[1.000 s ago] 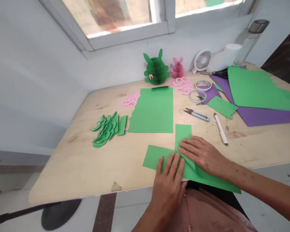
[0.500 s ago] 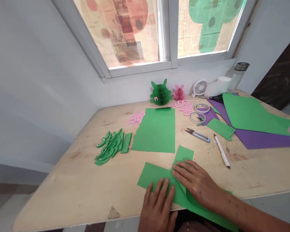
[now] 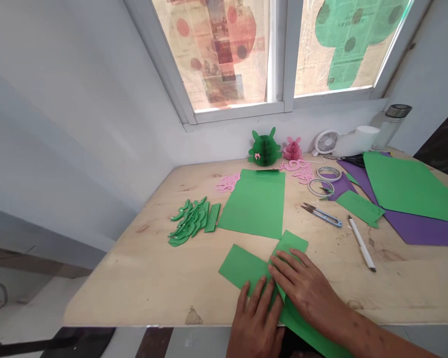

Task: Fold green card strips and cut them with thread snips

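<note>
A sheet of green paper (image 3: 242, 267) lies at the table's front edge, folded so that one strip slants up to the right across the rest. My left hand (image 3: 257, 315) rests palm down on its lower middle, fingers stretched out and slightly spread. Pressing on the folded strip is my right hand (image 3: 310, 291), its fingers extended flat along the crease. Both sets of fingertips are close together near the fold. The paper's lower end hangs past the table edge, partly covered by my right hand and forearm.
Beyond my hands lies a larger green sheet (image 3: 259, 204), with cut green pieces (image 3: 190, 221) to its left. Thread snips (image 3: 322, 215), a white pen (image 3: 362, 243) and tape rolls (image 3: 321, 187) are to the right. Paper figures (image 3: 266, 150) and a small fan (image 3: 326, 142) stand behind.
The camera view has turned, so the scene appears shifted right. My left fingertips are slightly nearer the right hand, and the paper's curl beside the right hand looks flatter.
</note>
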`<state>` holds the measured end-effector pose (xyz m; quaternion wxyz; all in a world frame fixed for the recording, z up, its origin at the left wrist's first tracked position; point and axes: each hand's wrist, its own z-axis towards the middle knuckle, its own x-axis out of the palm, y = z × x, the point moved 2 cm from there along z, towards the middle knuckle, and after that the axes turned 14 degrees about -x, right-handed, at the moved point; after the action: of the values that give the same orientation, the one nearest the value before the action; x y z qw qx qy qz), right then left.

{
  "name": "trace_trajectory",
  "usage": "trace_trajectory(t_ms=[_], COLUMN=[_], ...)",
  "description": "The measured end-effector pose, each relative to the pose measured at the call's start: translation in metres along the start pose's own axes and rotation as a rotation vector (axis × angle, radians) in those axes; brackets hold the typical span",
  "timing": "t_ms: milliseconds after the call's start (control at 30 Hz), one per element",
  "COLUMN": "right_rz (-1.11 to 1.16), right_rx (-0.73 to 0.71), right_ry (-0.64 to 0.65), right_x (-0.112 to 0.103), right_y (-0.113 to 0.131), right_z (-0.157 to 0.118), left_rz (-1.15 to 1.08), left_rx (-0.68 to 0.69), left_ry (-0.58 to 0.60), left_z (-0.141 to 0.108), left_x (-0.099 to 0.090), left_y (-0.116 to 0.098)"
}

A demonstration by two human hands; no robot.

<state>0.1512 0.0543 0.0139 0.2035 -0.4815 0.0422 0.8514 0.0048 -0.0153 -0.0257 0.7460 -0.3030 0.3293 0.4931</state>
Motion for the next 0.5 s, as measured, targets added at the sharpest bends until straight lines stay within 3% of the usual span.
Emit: trace_trajectory(t_ms=[167,333,433,500], right_rz=[-0.015,-0.037,-0.026,-0.013], right_rx=[0.002,0.011,0.037,0.053], right_ry=[0.032,0.046,0.033,0.020], right_x=[0.002,0.004,0.003,0.001], right_y=[-0.008,-0.014,-0.015,-0.014], right_z=[-0.011,-0.016,-0.010,-0.005], left_rz=[-0.045,0.013,-0.064,-0.061], left_rx=[-0.003,0.124,0.025,0.054], left_ry=[-0.045,0.028,-0.098,-0.140], left_z=[0.000,0.002,0.004,0.007], left_x=[0.001,0.005,0.008,0.006], left_y=[0.005,0.005,0.004,0.005])
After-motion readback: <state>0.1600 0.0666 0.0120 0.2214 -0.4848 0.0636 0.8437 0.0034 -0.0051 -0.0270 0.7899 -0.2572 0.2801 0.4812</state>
